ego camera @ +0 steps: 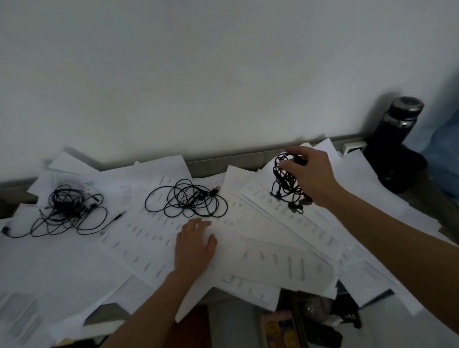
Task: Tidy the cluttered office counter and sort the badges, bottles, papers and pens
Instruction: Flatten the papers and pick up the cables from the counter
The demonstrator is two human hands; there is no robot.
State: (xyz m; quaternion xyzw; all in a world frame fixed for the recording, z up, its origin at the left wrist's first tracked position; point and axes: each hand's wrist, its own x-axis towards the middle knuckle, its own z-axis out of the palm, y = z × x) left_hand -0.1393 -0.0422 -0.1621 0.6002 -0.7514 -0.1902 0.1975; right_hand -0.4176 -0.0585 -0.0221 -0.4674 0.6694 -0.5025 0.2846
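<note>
White printed papers (136, 248) lie scattered in overlapping layers across the whole counter. My right hand (312, 178) grips a tangled black cord bundle (287, 186) and holds it just above the papers at the right. My left hand (195, 244) rests flat on the papers in the middle, fingers straight. Two more tangled black cords lie on the sheets: one in the middle (187, 198) and one at the left (65, 211). A dark bottle (396, 135) with a metal cap stands against the wall at the far right.
A blue plastic bag (453, 162) sits at the right edge beside the bottle. Below the counter's front edge are a dark red book (194, 335), a colourful box (282, 336) and dark clutter (329, 320). The white wall runs along the counter's back.
</note>
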